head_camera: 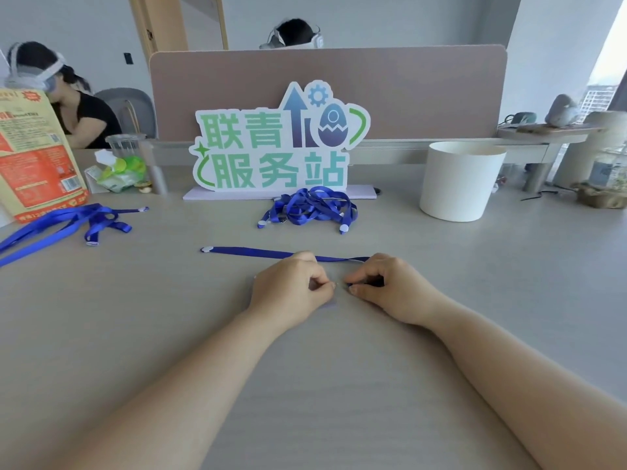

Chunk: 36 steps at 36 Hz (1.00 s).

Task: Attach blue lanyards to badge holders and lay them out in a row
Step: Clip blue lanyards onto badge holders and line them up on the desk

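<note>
Stretched flat on the desk (169,317), out in front of the sign (281,144): one blue lanyard (264,253). Long axis side to side, parallel to the sign's face, spanning roughly the sign's width. White-tipped free end pointing toward the sign's left edge; other end doubling back near the sign's right edge and disappearing behind the right hand (390,286).

Just on the side of that strip away from the sign: left hand (291,288) and right hand, fingertips nearly touching. Fingers of both curled into tight pinches. On the right, pinching a dark bit that looks like the lanyard's turned-back end. On the left, pinching something small at what seems the edge of a pale, see-through badge holder (329,304) barely showing under the hand; too faint to be certain.

Probably mid-join, fixing lanyard end to holder. Turns on the tiny gap between the two pinches: lanyard end coming in from the right, holder edge waiting on the left, so a sideways meeting along the strip's own axis. Right hand nearer the working end, left nearer the holder.

At the sign's foot: a tangled pile of lanyards (312,208). Well off to the sign's left: spread lanyards (61,225) lying long on the desk; holders on them not discernible.
</note>
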Tool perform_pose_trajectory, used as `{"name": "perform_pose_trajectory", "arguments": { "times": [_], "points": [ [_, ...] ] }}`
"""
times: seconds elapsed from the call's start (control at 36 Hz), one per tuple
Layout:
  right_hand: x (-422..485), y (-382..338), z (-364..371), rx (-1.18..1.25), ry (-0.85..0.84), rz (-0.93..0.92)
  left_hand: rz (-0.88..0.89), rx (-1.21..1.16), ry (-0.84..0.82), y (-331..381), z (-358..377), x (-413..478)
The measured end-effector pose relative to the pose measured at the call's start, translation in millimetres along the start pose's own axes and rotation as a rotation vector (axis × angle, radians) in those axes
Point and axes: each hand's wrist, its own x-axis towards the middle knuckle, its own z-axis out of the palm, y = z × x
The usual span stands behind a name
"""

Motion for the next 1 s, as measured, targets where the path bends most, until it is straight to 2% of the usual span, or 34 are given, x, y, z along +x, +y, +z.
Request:
{"name": "perform_pose_trajectory", "arguments": {
  "times": [0.25, 0.64, 0.86, 1.0],
  "points": [
    [0.0, -2.5, 2.2, -0.02, 0.014, 0.005, -0.103, 0.014, 0.03, 11.5, -0.8, -0.4],
    [-1.4, -2.8, 3.6, -0.035, 0.021, -0.008, -0.152, 0.077, 0.06, 19.0, 1.0, 3.4],
    [-4.1, -4.0, 4.6, -0.023, 0.001, -0.03, -0.282, -0.089, 0.029, 9.6, -0.5, 12.4],
    [-2.9, 1.6, 4.2, -0.039, 0.022, -0.046, -0.168, -0.195, -0.061, -5.1, -3.5, 8.8]
  ]
}}
